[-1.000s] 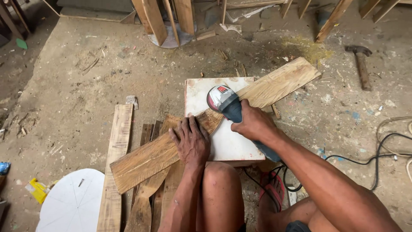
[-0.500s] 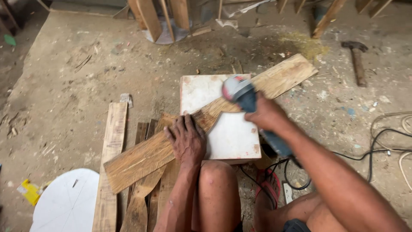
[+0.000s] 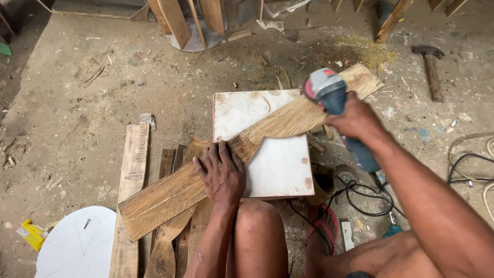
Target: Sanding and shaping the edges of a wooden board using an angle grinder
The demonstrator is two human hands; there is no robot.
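A long rough wooden plank [image 3: 170,193] lies diagonally across a white square board [image 3: 278,164] on the dusty floor. My left hand [image 3: 220,174] presses flat on the plank near its middle, fingers spread. My right hand [image 3: 355,121] grips a blue and grey angle grinder [image 3: 327,90], whose head sits over the plank's far right part. The plank has a curved notch cut along its lower edge beside my left hand. The grinder's black cable [image 3: 368,198] loops on the floor by my right leg.
Several narrow wood strips [image 3: 131,180] lie under and left of the plank. A white half-round panel [image 3: 77,244] sits at lower left. A hammer [image 3: 431,69] lies at upper right. Upright wooden boards [image 3: 175,20] stand at the top, cables [image 3: 471,170] at right.
My right hand has carried the grinder along the plank from beside my left hand up to its far right part. My left hand has stayed pressed on the plank.
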